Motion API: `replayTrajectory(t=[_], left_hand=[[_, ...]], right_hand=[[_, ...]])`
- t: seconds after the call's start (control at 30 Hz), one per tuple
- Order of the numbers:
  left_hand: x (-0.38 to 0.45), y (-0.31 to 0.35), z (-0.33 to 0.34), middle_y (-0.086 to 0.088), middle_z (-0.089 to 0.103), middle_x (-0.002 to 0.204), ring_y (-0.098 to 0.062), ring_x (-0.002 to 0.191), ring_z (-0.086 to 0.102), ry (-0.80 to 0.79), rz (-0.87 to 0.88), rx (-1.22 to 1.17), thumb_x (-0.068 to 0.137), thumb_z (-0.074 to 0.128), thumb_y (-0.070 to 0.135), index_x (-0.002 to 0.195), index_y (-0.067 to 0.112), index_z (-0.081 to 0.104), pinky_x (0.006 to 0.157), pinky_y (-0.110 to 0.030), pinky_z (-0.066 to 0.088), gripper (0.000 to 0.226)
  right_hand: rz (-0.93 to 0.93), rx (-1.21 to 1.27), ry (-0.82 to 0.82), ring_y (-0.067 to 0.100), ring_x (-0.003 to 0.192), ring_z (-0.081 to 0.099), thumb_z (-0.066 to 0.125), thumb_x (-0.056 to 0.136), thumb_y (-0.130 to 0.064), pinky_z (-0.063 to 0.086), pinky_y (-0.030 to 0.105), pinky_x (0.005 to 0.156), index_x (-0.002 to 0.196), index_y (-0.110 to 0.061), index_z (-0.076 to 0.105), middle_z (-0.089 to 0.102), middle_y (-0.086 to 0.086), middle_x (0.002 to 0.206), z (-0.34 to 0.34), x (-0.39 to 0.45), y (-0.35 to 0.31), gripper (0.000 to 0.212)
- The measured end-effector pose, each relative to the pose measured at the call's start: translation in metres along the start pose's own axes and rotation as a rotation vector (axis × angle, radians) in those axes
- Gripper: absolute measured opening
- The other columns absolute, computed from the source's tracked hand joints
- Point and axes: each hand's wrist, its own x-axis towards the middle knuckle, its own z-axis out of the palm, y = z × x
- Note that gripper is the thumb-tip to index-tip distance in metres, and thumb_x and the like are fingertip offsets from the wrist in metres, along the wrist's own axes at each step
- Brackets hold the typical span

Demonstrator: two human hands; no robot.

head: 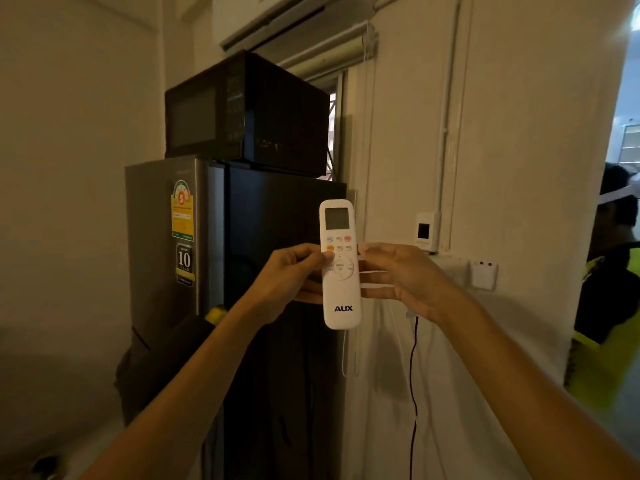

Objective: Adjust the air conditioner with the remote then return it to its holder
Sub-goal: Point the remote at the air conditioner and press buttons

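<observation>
A white AUX remote stands upright in the middle of the view, its small screen at the top. My left hand grips its left side, thumb lying on the buttons near the round pad. My right hand holds its right side, fingers wrapped behind. The white air conditioner hangs high on the wall, above and behind the remote. On the wall to the right is a small white holder with a dark opening; whether it is the remote's holder I cannot tell.
A dark fridge with a black microwave on top stands right behind the remote. A black cable hangs down the white wall. A white socket sits on the wall. A person in dark clothes stands at the right edge.
</observation>
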Motion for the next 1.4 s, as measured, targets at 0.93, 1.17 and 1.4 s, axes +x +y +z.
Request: replayTrajectory(t=[0.93, 1.17, 1.4], left_hand=[[0.034, 0.087, -0.046, 0.0, 0.074, 0.093, -0.019, 0.087, 0.073, -0.091, 0.141, 0.088, 0.093, 0.053, 0.026, 0.104, 0.02, 0.063, 0.063, -0.025, 0.059, 0.016], [0.046, 0.12, -0.058, -0.001, 0.075, 0.092, -0.021, 0.088, 0.073, -0.104, 0.198, 0.093, 0.093, 0.051, 0.028, 0.102, 0.021, 0.063, 0.064, -0.026, 0.059, 0.016], [0.051, 0.146, -0.066, 0.002, 0.076, 0.087, -0.02, 0.084, 0.074, -0.085, 0.223, 0.121, 0.093, 0.051, 0.025, 0.1, 0.02, 0.063, 0.061, -0.024, 0.059, 0.014]], right_hand=[[-0.185, 0.034, 0.025, 0.017, 0.077, 0.075, 0.07, 0.082, -0.013, 0.059, 0.028, 0.051, 0.097, -0.016, 0.069, 0.078, -0.003, 0.082, 0.026, 0.046, -0.076, 0.015], [-0.261, -0.003, 0.009, 0.015, 0.077, 0.075, 0.07, 0.082, -0.014, 0.058, 0.026, 0.05, 0.098, -0.017, 0.069, 0.078, -0.002, 0.083, 0.031, 0.057, -0.113, 0.016], [-0.285, -0.013, 0.017, 0.017, 0.077, 0.075, 0.069, 0.083, -0.013, 0.059, 0.028, 0.052, 0.098, -0.015, 0.069, 0.077, 0.003, 0.089, 0.039, 0.063, -0.136, 0.015]])
